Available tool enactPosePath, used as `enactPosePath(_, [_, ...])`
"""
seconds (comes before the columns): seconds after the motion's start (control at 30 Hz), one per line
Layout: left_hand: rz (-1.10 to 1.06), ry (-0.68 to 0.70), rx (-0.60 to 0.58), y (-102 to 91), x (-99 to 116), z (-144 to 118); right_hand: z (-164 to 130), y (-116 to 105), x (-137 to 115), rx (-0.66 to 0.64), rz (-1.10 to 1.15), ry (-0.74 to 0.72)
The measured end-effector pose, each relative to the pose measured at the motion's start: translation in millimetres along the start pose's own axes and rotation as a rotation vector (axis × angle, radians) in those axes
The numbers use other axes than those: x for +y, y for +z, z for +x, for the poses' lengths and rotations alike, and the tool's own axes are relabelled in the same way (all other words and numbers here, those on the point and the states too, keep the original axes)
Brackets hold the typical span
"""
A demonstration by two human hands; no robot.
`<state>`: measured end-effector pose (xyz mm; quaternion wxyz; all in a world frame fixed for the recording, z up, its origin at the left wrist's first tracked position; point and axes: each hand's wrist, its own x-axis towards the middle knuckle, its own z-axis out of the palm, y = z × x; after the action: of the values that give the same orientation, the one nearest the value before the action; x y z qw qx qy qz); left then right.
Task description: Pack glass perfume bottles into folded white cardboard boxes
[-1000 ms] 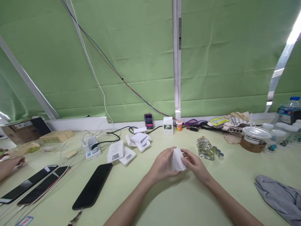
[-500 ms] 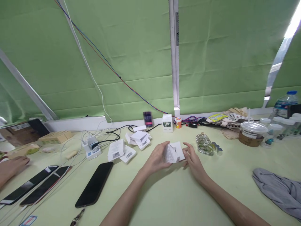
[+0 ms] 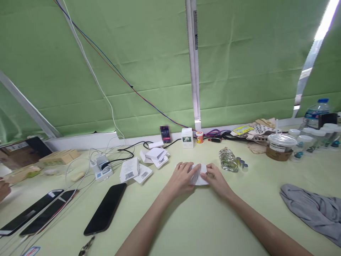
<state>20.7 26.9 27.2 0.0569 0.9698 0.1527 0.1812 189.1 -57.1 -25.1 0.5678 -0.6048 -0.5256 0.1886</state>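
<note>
Both of my hands meet at the middle of the pale green table (image 3: 202,227) on a small white folded carton (image 3: 200,175). My left hand (image 3: 181,177) presses down on its left part with fingers spread over it. My right hand (image 3: 217,179) grips its right edge. The carton lies flat against the tabletop, mostly covered by my fingers. A clear glass bottle (image 3: 228,160) lies on its side just right of my right hand, with small silver caps (image 3: 241,163) beside it.
Flat white cartons with barcodes (image 3: 135,170) lie to the left, near a white charger (image 3: 100,167) with cables. Three black phones (image 3: 105,209) lie at the front left. A grey cloth (image 3: 311,208) sits at right; cups and jars (image 3: 279,146) stand at the back right. Another person's hand (image 3: 3,188) is at the left edge.
The carton, held up and partly unfolded between my hands, has been brought down and pressed flat on the table. The other person's hand at left has drawn back toward the edge.
</note>
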Motion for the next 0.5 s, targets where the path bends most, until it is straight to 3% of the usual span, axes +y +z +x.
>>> enactPosePath(0.1, [-0.002, -0.063, -0.072, -8.2, -12.2, -0.3, 1.0, -5.7, 2.7, 0.038, 0.092, 0.092])
enactPosePath(0.3, [-0.016, -0.208, -0.141, -38.1, -50.2, -19.2, 1.1, -16.7, 13.2, 0.174, 0.019, 0.213])
enactPosePath(0.4, [-0.125, -0.28, -0.024, -59.6, -59.8, -27.8, 2.9, -22.8, 17.1, 0.214, -0.029, 0.25])
enactPosePath(0.5, [-0.436, -0.253, 0.233, -69.9, -55.2, -28.6, 1.7, -25.6, 11.2, 0.254, -0.072, 0.238])
